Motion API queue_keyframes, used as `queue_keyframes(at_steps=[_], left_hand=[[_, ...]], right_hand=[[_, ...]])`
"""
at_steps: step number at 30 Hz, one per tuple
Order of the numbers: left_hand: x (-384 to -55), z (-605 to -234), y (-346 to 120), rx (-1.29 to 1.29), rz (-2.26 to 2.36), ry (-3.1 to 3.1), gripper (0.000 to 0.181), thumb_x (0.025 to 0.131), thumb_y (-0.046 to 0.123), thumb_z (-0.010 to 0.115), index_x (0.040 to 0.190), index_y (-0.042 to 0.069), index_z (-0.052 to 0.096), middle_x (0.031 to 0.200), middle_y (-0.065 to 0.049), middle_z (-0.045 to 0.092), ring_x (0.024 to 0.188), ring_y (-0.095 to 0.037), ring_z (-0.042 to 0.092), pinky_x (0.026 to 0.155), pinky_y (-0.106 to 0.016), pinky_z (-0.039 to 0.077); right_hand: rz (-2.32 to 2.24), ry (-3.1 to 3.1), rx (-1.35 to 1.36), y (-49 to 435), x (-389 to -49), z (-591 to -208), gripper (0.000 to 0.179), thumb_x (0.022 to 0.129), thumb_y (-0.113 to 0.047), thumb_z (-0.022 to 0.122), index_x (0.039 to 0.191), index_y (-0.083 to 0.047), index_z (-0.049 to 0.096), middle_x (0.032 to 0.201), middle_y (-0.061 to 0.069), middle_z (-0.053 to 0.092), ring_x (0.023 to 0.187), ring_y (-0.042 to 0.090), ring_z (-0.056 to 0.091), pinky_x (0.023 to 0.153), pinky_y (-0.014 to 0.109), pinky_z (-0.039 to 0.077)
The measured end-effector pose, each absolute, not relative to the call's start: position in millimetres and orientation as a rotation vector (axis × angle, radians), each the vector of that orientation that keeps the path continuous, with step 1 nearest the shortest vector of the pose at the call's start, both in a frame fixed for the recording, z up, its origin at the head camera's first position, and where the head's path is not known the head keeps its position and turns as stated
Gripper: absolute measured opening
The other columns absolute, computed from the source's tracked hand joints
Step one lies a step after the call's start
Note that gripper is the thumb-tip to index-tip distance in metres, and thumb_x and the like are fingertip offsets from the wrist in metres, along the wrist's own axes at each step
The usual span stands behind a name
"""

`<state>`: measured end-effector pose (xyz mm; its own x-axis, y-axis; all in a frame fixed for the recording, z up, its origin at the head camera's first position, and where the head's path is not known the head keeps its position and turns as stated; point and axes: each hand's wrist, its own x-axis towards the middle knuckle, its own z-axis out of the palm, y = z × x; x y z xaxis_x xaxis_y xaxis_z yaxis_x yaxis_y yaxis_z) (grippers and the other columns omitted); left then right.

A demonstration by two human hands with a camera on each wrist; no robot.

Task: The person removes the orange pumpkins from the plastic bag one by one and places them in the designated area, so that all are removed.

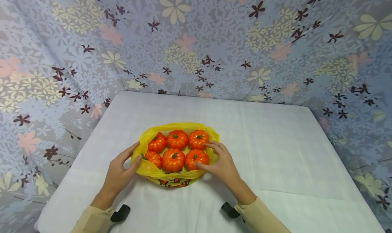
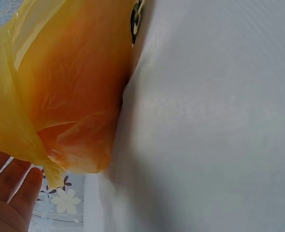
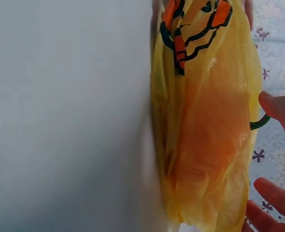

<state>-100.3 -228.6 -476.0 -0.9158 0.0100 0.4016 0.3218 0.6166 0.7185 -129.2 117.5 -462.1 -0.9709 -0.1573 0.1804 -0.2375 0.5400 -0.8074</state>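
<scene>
An open yellow plastic bag point(image 1: 150, 172) rests on the table, its rim spread wide. Inside sit several small orange pumpkins point(image 1: 173, 160) with green stems. My left hand point(image 1: 120, 173) is at the bag's left end, thumb over the rim; in the left wrist view, the straight fingers of that hand point(image 2: 9, 193) lie by the bag's corner point(image 2: 79, 96). At the right end, my right hand point(image 1: 226, 166) reaches over the rim, thumb and fingers spread beside the near right pumpkin point(image 1: 196, 158). The right wrist view shows its thumb close to a green stem point(image 3: 260, 123).
A white cloth covers the table point(image 1: 275, 141), with a fold line near its right front. Flowered fabric point(image 1: 196, 39) hangs behind the table and along both sides. Black wrist straps or mounts point(image 1: 120, 213) show at the sleeves. Black and orange print point(image 1: 176, 182) marks the bag's front.
</scene>
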Motion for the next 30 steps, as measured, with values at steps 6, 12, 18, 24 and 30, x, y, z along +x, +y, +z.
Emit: queue_keyframes(at_steps=[6, 12, 18, 24, 30], left_hand=[[-99.8, -472.2, -226.4, -0.266, -1.200, -2.464, 0.049, 0.095, 0.015, 0.070, 0.142, 0.011, 0.058, 0.140, -0.005, 0.060, 0.126, -0.026, 0.057, 0.105, -0.011, 0.033], [-100.6, -468.9, -224.2, -0.284, -1.197, -2.451, 0.049, 0.094, 0.013, 0.070, 0.142, 0.011, 0.058, 0.140, -0.004, 0.060, 0.126, -0.026, 0.057, 0.106, -0.012, 0.034], [-100.5, -467.5, -223.5, -0.276, -1.192, -2.457, 0.049, 0.094, 0.014, 0.071, 0.142, 0.011, 0.059, 0.140, -0.004, 0.060, 0.126, -0.026, 0.057, 0.105, -0.011, 0.033], [-100.6, -467.6, -222.6, -0.290, -1.186, -2.450, 0.049, 0.094, 0.013, 0.070, 0.142, 0.010, 0.059, 0.139, -0.005, 0.061, 0.125, -0.027, 0.057, 0.106, -0.012, 0.034], [-100.1, -468.1, -222.3, -0.299, -1.188, -2.443, 0.049, 0.094, 0.013, 0.071, 0.142, 0.011, 0.059, 0.138, -0.006, 0.061, 0.124, -0.028, 0.058, 0.105, -0.012, 0.034]], right_hand=[[1.398, -2.706, 0.343, 116.9, -131.3, -468.5, 0.078, 0.067, -0.036, 0.095, 0.130, -0.002, 0.064, 0.139, 0.013, 0.054, 0.124, 0.034, 0.052, 0.099, 0.051, 0.049], [1.383, -2.720, 0.349, 115.6, -132.8, -470.7, 0.078, 0.067, -0.036, 0.095, 0.128, 0.000, 0.065, 0.137, 0.014, 0.054, 0.129, 0.035, 0.048, 0.108, 0.054, 0.042], [1.344, -2.785, 0.335, 113.9, -133.8, -472.5, 0.085, 0.063, -0.040, 0.097, 0.130, 0.000, 0.064, 0.137, 0.013, 0.053, 0.129, 0.036, 0.046, 0.105, 0.056, 0.044], [1.322, -2.822, 0.330, 111.4, -132.1, -476.3, 0.090, 0.059, -0.042, 0.098, 0.131, -0.001, 0.064, 0.136, 0.013, 0.053, 0.128, 0.037, 0.043, 0.101, 0.057, 0.046], [1.285, -2.805, 0.334, 109.9, -130.3, -478.3, 0.083, 0.060, -0.038, 0.098, 0.127, -0.003, 0.066, 0.131, 0.010, 0.056, 0.124, 0.036, 0.045, 0.099, 0.055, 0.048]])
